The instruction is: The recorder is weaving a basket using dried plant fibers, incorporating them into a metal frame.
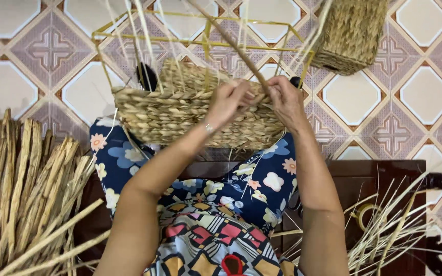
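Note:
A half-woven straw basket (pixel 180 117) rests on my lap, built on a yellow wire frame (pixel 200 41) that rises above the woven part. My left hand (pixel 227 102) grips the basket's upper rim near the middle. My right hand (pixel 286 99) is right beside it, fingers closed on a long dried straw strand (pixel 231 43) that runs up and to the left across the frame. Both hands meet at the rim where the strand enters the weave.
A bundle of dried straw stalks (pixel 21 189) lies at my left. Thin loose fibres (pixel 390 225) spread at my right over a dark wooden seat (pixel 384 176). A finished woven basket (pixel 351 33) stands on the patterned tile floor (pixel 52 51) at the upper right.

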